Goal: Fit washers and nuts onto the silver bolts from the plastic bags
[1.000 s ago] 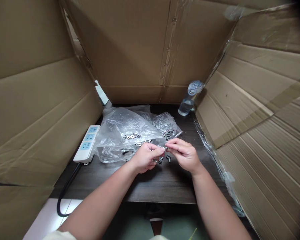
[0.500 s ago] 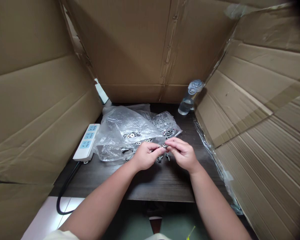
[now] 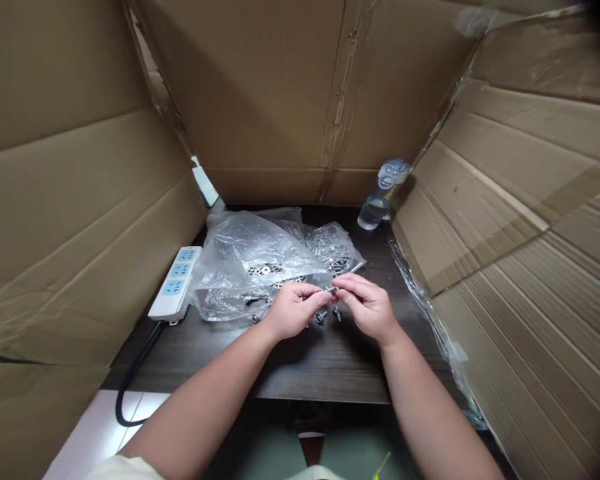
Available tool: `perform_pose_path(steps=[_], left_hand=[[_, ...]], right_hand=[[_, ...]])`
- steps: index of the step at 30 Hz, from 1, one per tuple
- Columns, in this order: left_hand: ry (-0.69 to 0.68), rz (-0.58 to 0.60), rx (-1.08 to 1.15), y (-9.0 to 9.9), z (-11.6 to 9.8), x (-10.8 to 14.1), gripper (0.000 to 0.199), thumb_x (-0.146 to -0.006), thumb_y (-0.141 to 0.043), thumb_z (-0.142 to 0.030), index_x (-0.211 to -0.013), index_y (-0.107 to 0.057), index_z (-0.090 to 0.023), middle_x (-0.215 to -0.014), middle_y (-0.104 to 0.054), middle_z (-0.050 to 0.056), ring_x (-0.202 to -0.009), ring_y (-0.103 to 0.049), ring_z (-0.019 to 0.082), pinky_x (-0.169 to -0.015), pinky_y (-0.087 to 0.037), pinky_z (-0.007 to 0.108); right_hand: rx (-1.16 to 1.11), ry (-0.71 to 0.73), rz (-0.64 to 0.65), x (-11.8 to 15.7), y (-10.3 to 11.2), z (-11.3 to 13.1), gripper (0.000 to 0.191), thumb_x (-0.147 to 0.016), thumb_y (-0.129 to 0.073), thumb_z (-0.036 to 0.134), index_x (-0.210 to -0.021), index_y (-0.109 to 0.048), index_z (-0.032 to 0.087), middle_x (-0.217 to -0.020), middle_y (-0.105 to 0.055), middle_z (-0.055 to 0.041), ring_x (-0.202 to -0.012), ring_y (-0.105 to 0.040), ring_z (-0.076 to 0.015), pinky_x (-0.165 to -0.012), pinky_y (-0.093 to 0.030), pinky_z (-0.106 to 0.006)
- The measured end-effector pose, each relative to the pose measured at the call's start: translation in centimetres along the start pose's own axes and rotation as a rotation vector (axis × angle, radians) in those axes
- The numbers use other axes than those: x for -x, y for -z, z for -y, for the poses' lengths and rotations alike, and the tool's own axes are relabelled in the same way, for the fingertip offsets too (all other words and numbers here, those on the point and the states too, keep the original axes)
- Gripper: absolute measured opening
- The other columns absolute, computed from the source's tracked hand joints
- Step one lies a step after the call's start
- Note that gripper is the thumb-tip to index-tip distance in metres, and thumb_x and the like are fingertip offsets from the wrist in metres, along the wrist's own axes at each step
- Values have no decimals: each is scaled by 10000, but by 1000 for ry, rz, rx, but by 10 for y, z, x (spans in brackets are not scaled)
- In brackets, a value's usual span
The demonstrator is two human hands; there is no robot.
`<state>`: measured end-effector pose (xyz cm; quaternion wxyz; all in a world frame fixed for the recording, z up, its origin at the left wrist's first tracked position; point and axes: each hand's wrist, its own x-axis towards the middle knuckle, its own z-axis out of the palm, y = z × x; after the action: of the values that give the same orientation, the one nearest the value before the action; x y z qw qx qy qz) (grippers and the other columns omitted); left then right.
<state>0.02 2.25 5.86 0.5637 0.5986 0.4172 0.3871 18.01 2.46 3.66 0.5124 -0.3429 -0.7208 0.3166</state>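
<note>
My left hand [image 3: 296, 309] and my right hand [image 3: 367, 305] meet above the dark table, both closed in a pinch. Between their fingertips is a small metal bolt [image 3: 331, 289], held from both sides; its ends are partly covered by the fingers. Just below the hands, a bolt with a washer [image 3: 321, 318] and another bolt [image 3: 337, 313] lie on the tabletop. Behind my left hand, nuts and washers [image 3: 265, 270] rest on a clear plastic bag [image 3: 250, 240]. Past my right fingers is a small zip bag [image 3: 330, 241] filled with screws.
A white power strip [image 3: 174, 287] with a black cable [image 3: 130, 383] is at the left. At the back right stands a water bottle [image 3: 377, 200]. Cardboard walls [image 3: 260, 87] enclose the back and both sides of the dark table [image 3: 325, 373].
The bolt between my fingertips has turned a little, and the fingers of my right hand have shifted slightly on it. The view has moved marginally; the rest stays in place.
</note>
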Motion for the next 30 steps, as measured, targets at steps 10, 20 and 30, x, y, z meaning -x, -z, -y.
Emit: perform_pose_path(steps=[10, 20, 30], left_hand=[[-125, 53, -182, 3, -2, -2, 291, -821, -573, -356, -778, -730, -115, -554, -620, 16, -509, -503, 100, -508, -383, 207], [-402, 90, -505, 7, 5, -4, 254, -892, -475, -256, -823, -708, -181, -734, -678, 37, -665, -574, 131, -689, -405, 233], [-530, 88, -816, 13, 18, -10, 228, -905, -426, -250, -846, -637, -187, -643, -545, 23, -602, -475, 131, -609, -352, 237]], right_hand=[[4, -15, 34, 0, 1, 0, 200, -898, -526, 222, -1029, -675, 204, -902, -619, -58, -657, -614, -130, -626, -545, -297], [-65, -145, 48, 0, -1, -3, 200, -893, -535, 291, -963, -685, 178, -773, -616, -44, -588, -590, -127, -589, -529, -290], [-328, -468, 28, -1, -4, -3, 295, -802, -632, 416, -883, -685, 137, -639, -598, -11, -535, -563, -120, -507, -518, -262]])
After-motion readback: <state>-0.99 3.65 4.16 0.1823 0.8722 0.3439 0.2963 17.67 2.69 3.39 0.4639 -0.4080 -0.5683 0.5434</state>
